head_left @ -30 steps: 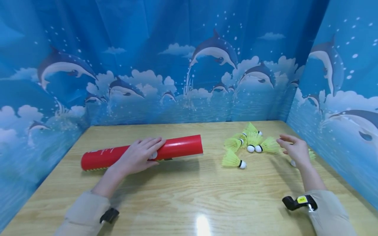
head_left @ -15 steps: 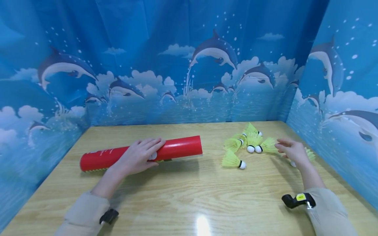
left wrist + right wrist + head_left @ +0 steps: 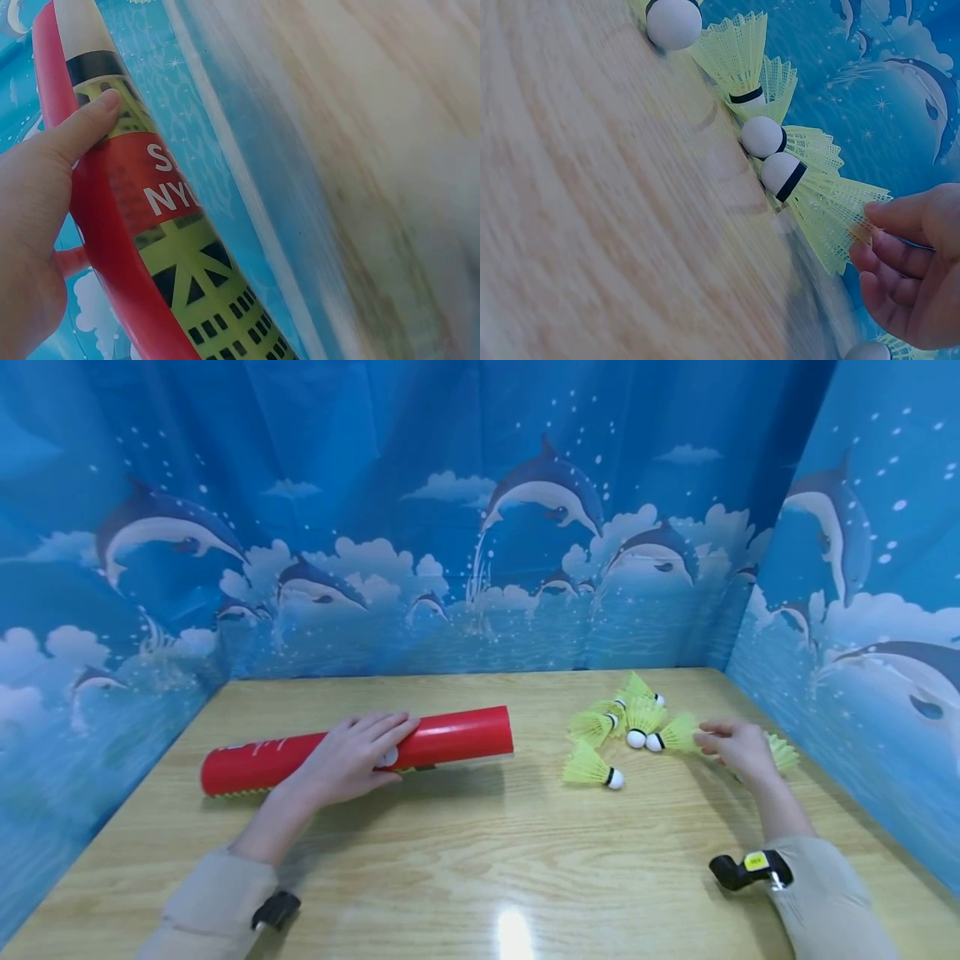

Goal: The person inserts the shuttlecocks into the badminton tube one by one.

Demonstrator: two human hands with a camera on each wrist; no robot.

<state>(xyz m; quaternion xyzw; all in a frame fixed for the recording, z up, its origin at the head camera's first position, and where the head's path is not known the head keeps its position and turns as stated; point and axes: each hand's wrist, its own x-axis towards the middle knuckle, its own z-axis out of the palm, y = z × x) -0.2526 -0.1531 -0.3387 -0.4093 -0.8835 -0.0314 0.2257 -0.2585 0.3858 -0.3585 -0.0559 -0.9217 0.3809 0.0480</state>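
Note:
My left hand (image 3: 354,762) grips a red shuttlecock tube (image 3: 467,732) around its middle, the thumb lying along its near side. The tube lies at a slant, its right end raised over the table. In the left wrist view a yellow-green printed label (image 3: 169,187) with white letters shows, along with a pale end. At the right, my right hand (image 3: 742,753) pinches the skirt rim of a yellow shuttlecock (image 3: 681,732) between thumb and forefinger. That shuttlecock's white cork with its black band points left, as the right wrist view shows; the other fingers are curled below the rim.
Several more yellow shuttlecocks (image 3: 642,718) cluster left of the right hand. A single shuttlecock (image 3: 587,767) lies nearer the front, and another shuttlecock (image 3: 783,753) sits partly hidden behind the right hand. Dolphin-printed blue curtains (image 3: 420,527) enclose the wooden table (image 3: 450,860).
The right hand has moved left and slightly down to the shuttlecock's skirt, and that shuttlecock has shifted a little. The left hand and tube stay nearly still.

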